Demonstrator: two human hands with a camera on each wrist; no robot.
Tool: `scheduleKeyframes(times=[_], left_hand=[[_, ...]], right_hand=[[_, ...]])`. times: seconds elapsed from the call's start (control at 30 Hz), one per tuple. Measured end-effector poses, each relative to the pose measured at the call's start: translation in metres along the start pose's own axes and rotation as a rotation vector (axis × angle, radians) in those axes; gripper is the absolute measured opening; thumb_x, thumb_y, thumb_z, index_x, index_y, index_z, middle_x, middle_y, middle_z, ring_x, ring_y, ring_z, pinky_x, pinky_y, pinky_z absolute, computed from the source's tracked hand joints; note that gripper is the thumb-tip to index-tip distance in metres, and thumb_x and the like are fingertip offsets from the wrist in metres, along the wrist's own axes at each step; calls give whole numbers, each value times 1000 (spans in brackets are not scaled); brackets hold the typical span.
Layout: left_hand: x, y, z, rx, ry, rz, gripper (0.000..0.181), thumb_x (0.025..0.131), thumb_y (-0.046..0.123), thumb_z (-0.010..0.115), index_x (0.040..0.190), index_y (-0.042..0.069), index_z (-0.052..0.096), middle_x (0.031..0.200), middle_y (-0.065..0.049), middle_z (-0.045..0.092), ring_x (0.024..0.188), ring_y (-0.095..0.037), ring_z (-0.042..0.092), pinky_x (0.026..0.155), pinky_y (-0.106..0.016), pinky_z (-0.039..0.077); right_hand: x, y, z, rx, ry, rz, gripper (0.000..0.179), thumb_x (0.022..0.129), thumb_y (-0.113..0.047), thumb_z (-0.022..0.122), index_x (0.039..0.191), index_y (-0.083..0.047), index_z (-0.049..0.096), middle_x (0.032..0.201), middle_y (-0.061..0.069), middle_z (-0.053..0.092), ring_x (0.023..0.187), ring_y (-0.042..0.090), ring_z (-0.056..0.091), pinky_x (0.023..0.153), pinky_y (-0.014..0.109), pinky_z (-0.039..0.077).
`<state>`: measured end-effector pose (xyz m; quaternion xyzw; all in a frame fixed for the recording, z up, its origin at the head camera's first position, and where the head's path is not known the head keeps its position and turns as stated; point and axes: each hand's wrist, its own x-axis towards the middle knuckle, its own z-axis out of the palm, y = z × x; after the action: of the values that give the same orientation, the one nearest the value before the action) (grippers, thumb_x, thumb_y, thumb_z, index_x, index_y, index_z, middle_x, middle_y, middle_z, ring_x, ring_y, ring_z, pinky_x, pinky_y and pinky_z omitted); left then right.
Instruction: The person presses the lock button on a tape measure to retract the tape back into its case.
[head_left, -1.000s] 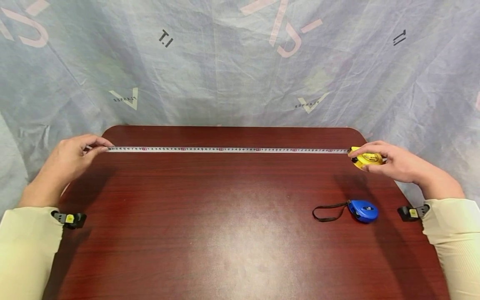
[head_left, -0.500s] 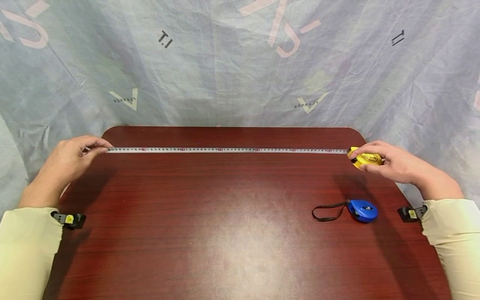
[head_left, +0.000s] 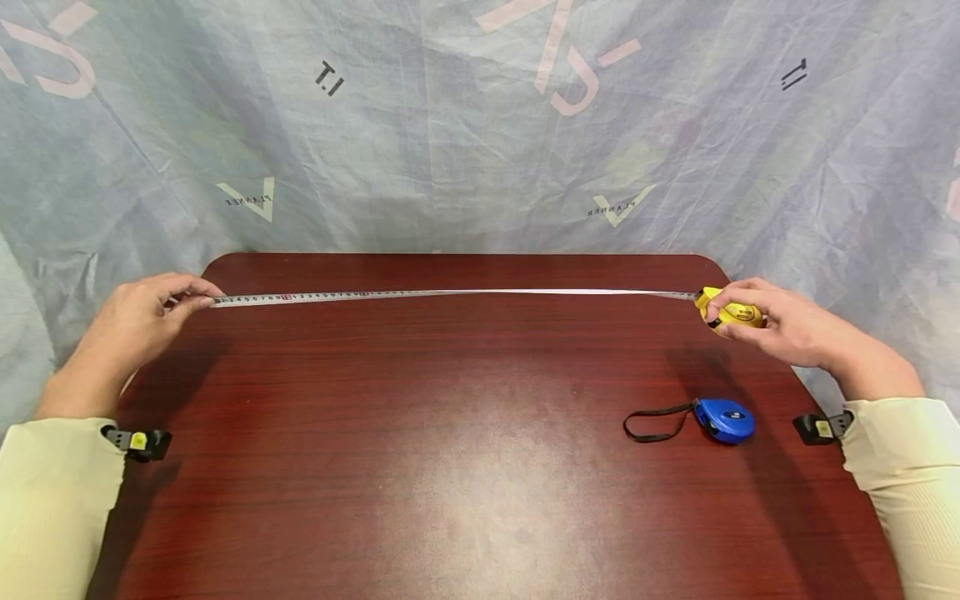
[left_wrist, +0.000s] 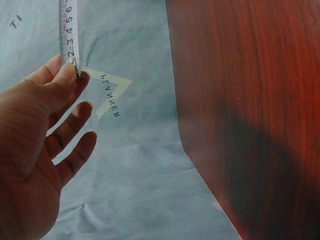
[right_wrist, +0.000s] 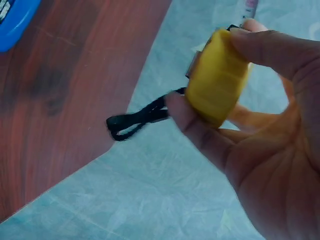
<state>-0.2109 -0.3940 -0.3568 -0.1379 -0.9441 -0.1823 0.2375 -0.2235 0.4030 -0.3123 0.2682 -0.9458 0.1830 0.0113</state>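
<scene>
My left hand (head_left: 153, 312) pinches the end of a white measuring blade (head_left: 300, 298) between thumb and forefinger; in the left wrist view its other fingers stand apart from it. Across the head view the blade runs to a yellow tape measure (head_left: 738, 313), twisting near the middle so its numbers vanish toward the right. My right hand (head_left: 798, 325) grips that yellow case at the far right. A black wrist strap (right_wrist: 142, 117) dangles from the case in the right wrist view. Both hands are raised above the table, near its far corners.
A blue tape measure (head_left: 724, 421) with a dark loop strap (head_left: 656, 440) lies on the right of the reddish-brown table (head_left: 375, 400). Behind the table's rounded far edge hangs a grey printed cloth (head_left: 435, 125).
The blade was flat with its numbers showing all along; now its right half has twisted edge-on. My right hand has tilted the yellow case slightly. The left hand stays in place.
</scene>
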Motion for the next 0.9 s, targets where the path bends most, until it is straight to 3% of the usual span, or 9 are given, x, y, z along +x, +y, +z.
scheduleKeyframes(times=[0.23,0.37,0.47,0.57,0.67,0.9], left_hand=[[1,-1,1,11,4,7,22,90,1,79,102,19,79,94,-4,74,73,22,42,64,-20,37],[1,-1,1,5,4,10,23,88,0,80,102,19,79,95,-2,73,74,22,42,65,-20,38],[0,-2,1,0,-1,2,23,89,0,79,102,19,79,95,0,74,74,22,42,66,-20,38],[-1,-2,0,2,-1,4,23,89,-1,78,102,19,79,95,-1,74,75,23,42,66,-20,38],[-2,-2,1,2,4,17,24,89,-2,78,102,18,79,94,-4,74,75,23,42,66,-19,38],[-2,0,2,-5,21,40,24,89,-1,78,101,19,79,94,-1,74,75,21,43,66,-20,38]], right_hand=[[2,-1,3,-2,-1,-24,29,91,5,74,105,-20,70,128,16,56,103,28,55,69,31,48],[1,-1,3,35,-15,1,28,93,4,73,107,-20,70,132,12,54,107,13,50,71,29,47],[2,-1,3,108,-31,-15,29,94,5,71,113,-16,67,124,9,55,98,8,50,70,26,46],[4,0,3,211,-47,-33,34,94,8,70,120,-10,58,112,10,57,86,13,55,66,26,46],[4,1,3,284,-53,-14,42,95,8,69,129,-7,50,112,11,59,80,18,59,64,27,48],[0,-2,3,242,-46,71,55,96,0,71,145,-12,51,124,3,61,85,18,59,66,29,48]])
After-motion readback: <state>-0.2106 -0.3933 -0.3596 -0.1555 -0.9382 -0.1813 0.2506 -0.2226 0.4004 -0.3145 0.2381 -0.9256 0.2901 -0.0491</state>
